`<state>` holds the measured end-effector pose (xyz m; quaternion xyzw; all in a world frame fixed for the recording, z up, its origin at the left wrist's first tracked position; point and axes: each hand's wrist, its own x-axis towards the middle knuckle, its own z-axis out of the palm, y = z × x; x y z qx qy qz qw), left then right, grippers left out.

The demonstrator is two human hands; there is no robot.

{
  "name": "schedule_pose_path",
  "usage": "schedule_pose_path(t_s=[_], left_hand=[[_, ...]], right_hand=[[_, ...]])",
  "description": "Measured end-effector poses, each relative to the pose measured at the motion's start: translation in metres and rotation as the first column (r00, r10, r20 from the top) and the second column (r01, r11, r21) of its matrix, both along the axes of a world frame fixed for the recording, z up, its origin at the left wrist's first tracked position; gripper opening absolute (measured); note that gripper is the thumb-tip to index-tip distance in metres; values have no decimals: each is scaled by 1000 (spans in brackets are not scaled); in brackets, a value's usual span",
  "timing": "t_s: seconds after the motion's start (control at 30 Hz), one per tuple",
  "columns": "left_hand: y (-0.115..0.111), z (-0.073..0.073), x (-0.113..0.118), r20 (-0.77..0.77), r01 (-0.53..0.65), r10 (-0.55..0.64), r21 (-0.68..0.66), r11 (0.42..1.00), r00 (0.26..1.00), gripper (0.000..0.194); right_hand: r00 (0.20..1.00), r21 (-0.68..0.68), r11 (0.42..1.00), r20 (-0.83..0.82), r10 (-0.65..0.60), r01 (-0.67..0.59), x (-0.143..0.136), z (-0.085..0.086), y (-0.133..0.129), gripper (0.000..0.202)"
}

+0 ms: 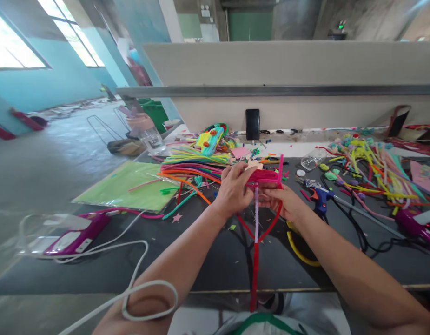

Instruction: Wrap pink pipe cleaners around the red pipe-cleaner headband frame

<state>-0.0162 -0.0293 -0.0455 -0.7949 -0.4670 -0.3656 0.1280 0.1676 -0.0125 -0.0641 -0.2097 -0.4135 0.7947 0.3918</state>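
My left hand (237,186) is closed on the left side of a pink and red pipe-cleaner piece (267,176), held above the dark table. On the right, my right hand (282,201) grips the same piece from below, its fingertips partly hidden behind it. A pink stem stands up at its right end. From the piece hang a lilac pipe cleaner (256,211) and a long red strip (255,274), with red stems slanting to their meeting point. A beige flat shape (254,165) shows just behind my left fingers.
Bundled pipe cleaners (190,168) lie left of my hands, beside a green sheet in plastic (127,186). A blue glue gun (321,197) and a yellow ring (301,253) are on the right. A phone (252,124) leans at the back. A white cable (145,251) crosses my left forearm.
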Motion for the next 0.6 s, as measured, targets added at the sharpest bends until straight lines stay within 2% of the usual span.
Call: schedule_pose_path(t_s=[0.1, 0.2, 0.3, 0.47, 0.6], left_hand=[[-7, 8, -1, 83, 40, -46, 73, 996, 996, 67], [-11, 15, -3, 288, -22, -41, 211, 977, 957, 57], [-12, 19, -3, 413, -89, -40, 290, 953, 910, 50], [-16, 20, 4, 413, -92, -27, 264, 960, 910, 45], [-21, 18, 13, 355, -91, 18, 192, 977, 935, 44]], right_hand=[[998, 45, 997, -9, -64, 64, 3, 1, 2, 23], [995, 97, 991, -34, -91, 94, 8, 3, 5, 22], [990, 142, 981, -58, -125, 132, 13, 5, 8, 21], [979, 176, 964, -64, -192, 200, 20, 8, 11, 21], [984, 190, 966, -54, -170, 177, 21, 10, 8, 22]])
